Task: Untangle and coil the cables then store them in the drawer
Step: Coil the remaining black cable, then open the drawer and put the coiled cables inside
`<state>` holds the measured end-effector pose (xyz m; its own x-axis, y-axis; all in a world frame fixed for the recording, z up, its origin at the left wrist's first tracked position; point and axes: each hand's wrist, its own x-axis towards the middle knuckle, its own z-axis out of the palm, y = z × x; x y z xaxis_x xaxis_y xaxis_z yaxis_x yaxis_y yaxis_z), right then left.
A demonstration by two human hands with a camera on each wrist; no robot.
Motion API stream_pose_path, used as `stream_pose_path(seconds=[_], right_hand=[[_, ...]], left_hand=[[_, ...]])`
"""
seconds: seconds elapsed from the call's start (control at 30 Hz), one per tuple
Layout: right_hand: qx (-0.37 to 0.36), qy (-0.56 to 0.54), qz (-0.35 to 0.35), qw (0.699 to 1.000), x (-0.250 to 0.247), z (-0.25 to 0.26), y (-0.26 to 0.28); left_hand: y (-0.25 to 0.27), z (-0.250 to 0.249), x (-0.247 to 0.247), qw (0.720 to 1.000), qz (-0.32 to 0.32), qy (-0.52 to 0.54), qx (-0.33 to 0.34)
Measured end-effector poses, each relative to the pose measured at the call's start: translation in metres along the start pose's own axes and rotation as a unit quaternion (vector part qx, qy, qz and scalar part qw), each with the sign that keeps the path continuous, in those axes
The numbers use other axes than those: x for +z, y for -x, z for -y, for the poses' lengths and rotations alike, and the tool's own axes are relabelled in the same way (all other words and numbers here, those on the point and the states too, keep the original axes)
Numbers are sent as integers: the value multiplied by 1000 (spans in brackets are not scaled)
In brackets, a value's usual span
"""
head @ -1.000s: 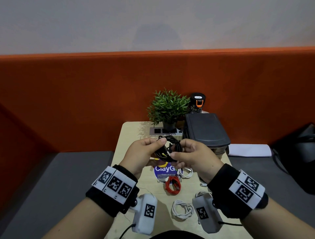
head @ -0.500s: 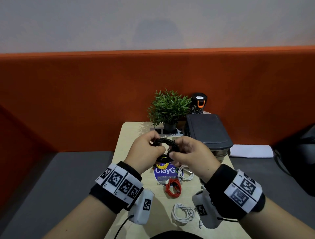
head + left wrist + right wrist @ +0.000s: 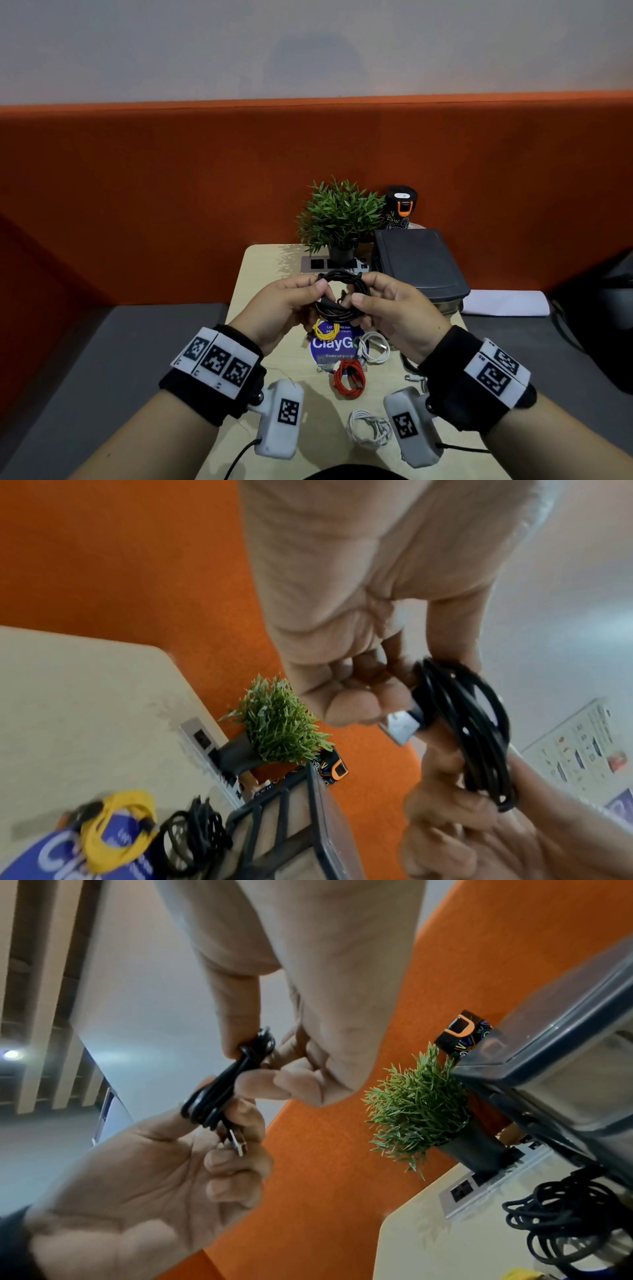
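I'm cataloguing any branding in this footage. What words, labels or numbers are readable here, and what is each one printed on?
"ClayG": large white letters on the round blue sticker on the table; the rest is hidden by a white cable.
Smaller lines on that sticker: blurred, unreadable.
Black can behind the plant: patterned print, nothing legible.
Wall poster in the left wrist view: too blurred.
Wristbands: square coded markers, no words.

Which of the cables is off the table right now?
The black cable: both hands, left hand and right hand, hold its coil up, while the yellow, red and white ones lie on the table.
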<state>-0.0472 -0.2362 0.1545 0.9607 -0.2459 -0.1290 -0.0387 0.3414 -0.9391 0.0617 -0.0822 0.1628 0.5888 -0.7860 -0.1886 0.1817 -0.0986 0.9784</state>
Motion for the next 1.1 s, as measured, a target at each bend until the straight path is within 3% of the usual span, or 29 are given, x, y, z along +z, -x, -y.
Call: stream_pose_path(seconds=[0.13, 0.27, 0.5, 0.63, 0.8, 1.0, 1.1], right_hand=[[-11, -26, 23, 999, 1, -3, 1], [1, -46, 29, 999, 3, -3, 2], [-29, 116, 14, 993, 5, 1, 3], [-41, 155, 26, 987, 7, 1, 4], [-49, 213, -32, 975, 6, -10, 3], [-38, 171, -104, 979, 8, -18, 1], [-23, 146, -102, 984, 6, -22, 1]], left_hand=[[-1, -3, -2, 998, 23, 51, -38], [-1, -7, -1, 999, 1, -34, -4], [-5, -3, 12, 982, -77, -156, 72], [-4, -4, 14, 989, -90, -98, 58], [0, 1, 15, 993, -98, -55, 38], [8, 22, 12, 999, -45, 5, 23], [11, 34, 13, 996, -67, 54, 26]])
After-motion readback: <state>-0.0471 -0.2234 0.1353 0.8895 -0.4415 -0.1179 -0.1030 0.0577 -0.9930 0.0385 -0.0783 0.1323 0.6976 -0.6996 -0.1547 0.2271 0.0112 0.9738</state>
